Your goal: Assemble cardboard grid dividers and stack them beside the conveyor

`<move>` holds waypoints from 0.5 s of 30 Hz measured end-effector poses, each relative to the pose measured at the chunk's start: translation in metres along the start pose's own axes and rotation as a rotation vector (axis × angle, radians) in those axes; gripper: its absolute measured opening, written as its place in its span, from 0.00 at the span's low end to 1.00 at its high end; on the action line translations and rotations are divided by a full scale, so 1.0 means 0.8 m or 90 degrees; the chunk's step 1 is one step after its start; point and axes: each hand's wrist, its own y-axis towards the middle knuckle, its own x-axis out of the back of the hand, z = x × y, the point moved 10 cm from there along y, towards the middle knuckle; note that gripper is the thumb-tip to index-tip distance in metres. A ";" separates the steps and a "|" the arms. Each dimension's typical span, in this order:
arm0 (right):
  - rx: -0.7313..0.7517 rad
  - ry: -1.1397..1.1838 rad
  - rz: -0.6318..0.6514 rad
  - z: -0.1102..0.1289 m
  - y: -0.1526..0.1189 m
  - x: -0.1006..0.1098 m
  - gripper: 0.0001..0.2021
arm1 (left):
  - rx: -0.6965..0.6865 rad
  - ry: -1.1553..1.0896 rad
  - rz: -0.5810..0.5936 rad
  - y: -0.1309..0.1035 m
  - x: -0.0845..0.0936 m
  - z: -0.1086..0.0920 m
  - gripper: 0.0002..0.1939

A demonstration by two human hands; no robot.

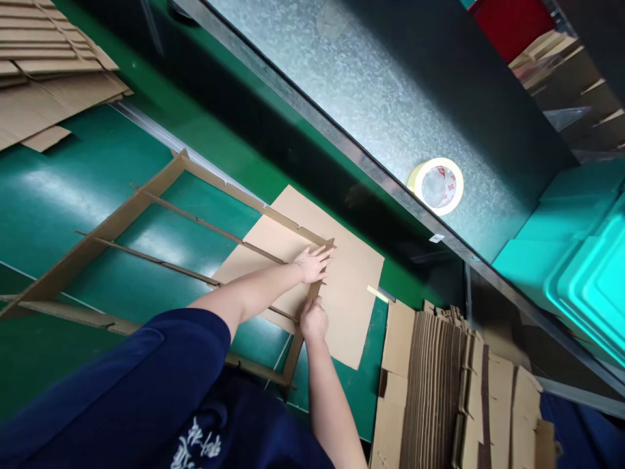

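Below, nearest the wearer, a navy sleeve (176, 345) covers the upper left arm. The right hand (314, 319) is curled, its fingers clamped on the end strip of a cardboard grid (110, 228); just beyond it, the left hand (312, 265) lies over the same strip near the corner, fingers straight and slightly apart. The grid, made of long strips slotted through two end strips, spreads leftward over a glossy green surface (258, 335). Its right end rests over a flat cardboard sheet (349, 306), at whose right edge a slim yellow-and-dark item (381, 294) sits. Farther right, folded cardboard (439, 384) stands in a tight row, while flat cardboard pieces (49, 104) are piled at the upper left. Beyond runs a grey metal worktop (342, 98), with a pale yellow tape roll (442, 172) lying near its front edge, teal bins (586, 247) at its right and, farthest off, a red object (512, 26) beside more cardboard (566, 85).
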 end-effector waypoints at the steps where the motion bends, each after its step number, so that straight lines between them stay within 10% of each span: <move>1: -0.002 0.017 0.000 -0.002 -0.001 0.000 0.18 | 0.010 0.005 0.012 0.001 -0.003 0.000 0.30; 8: 0.103 0.113 -0.245 0.002 -0.025 0.032 0.27 | 0.036 -0.004 -0.168 -0.055 0.050 0.010 0.28; 11: 0.124 0.126 -0.295 0.003 -0.031 0.028 0.29 | 0.026 0.042 -0.276 -0.134 0.084 0.045 0.25; 15: 0.163 0.161 -0.351 -0.001 -0.025 0.023 0.29 | 0.167 0.142 -0.387 -0.285 0.146 0.151 0.23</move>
